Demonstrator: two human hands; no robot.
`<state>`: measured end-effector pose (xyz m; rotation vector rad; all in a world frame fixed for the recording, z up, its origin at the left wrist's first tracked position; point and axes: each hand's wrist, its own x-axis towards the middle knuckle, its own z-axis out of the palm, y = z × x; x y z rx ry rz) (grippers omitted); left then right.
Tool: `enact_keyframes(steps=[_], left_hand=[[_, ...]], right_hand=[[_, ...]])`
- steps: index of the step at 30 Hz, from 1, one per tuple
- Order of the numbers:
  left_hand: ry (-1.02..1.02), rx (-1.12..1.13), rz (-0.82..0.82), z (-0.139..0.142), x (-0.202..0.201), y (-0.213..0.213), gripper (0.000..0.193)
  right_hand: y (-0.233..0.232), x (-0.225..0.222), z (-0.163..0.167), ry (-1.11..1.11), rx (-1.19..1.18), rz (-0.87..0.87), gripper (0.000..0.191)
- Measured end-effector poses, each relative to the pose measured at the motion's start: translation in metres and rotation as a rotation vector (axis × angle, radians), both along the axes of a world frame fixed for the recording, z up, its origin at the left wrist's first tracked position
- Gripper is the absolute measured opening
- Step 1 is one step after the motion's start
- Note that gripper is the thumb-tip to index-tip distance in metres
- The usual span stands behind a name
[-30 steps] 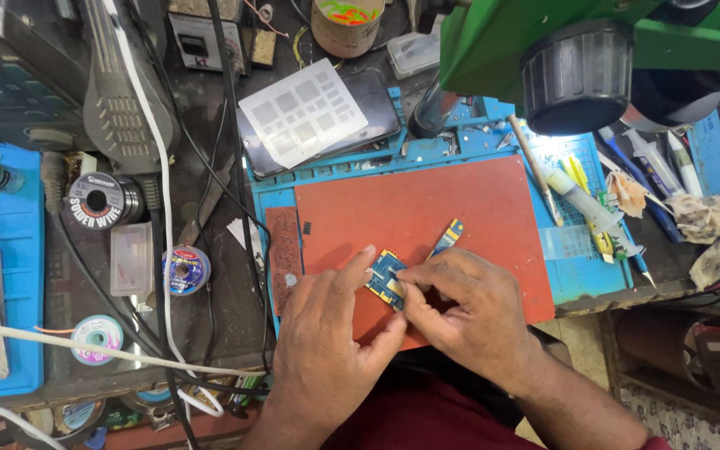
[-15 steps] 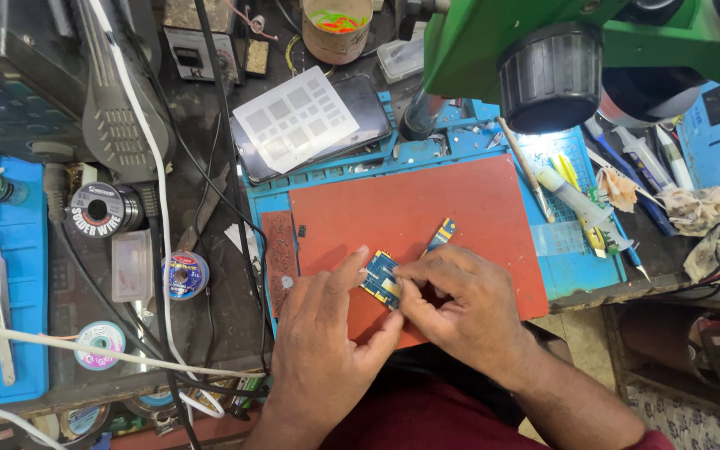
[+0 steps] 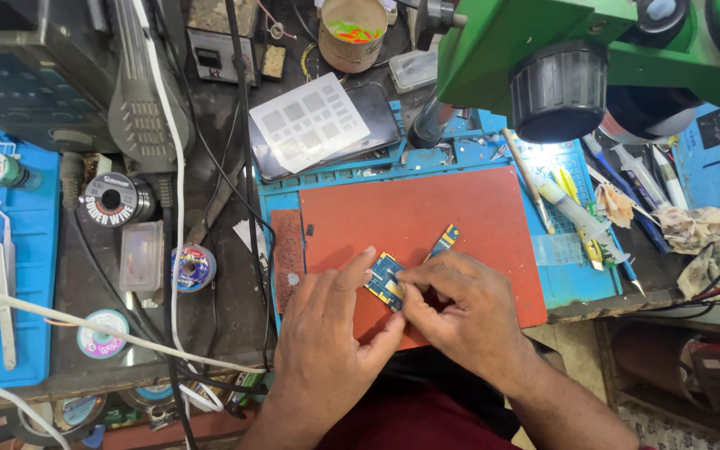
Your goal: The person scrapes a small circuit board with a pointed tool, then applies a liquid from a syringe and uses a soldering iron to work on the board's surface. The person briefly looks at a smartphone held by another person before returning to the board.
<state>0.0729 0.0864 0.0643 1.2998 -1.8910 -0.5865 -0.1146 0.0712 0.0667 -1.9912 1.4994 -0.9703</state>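
A small blue circuit board (image 3: 383, 277) lies on the red work mat (image 3: 427, 212) near the bench's front edge. My left hand (image 3: 327, 333) presses on its left side, with the index finger stretched along the board's edge. From the right, my right hand (image 3: 460, 312) pinches the board's lower right corner between thumb and fingertips. A second narrow blue board strip (image 3: 444, 240) rests on the mat just above my right hand, untouched.
A green microscope head (image 3: 560, 58) hangs over the back right. Behind the mat are a phone (image 3: 372, 125) under a white stencil sheet (image 3: 310, 121) and a cup (image 3: 353, 33). Tweezers (image 3: 2, 275), solder spools (image 3: 114, 198) and cables lie left; pens and tools (image 3: 577, 208) lie right.
Both hands stay on the small blue board at the same spot on the mat. The view has shifted slightly; nothing was picked up or let go.
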Motion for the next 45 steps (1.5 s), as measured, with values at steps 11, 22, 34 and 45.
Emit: enact_keyframes(steps=[11, 22, 34, 45], left_hand=[[-0.010, -0.015, 0.010, -0.002, 0.002, 0.006, 0.077], [-0.020, -0.044, 0.006, -0.005, 0.001, 0.007, 0.076], [-0.016, -0.060, 0.013, -0.006, -0.001, 0.006, 0.074], [-0.030, -0.105, 0.004, 0.003, -0.008, 0.013, 0.072]], right_hand=[[0.007, 0.003, -0.003, 0.016, -0.014, 0.007, 0.013], [0.008, -0.001, -0.006, 0.032, -0.050, 0.022, 0.014], [0.008, -0.005, -0.007, 0.044, -0.047, 0.006, 0.013], [0.039, -0.049, 0.006, 0.108, 0.019, -0.206, 0.017]])
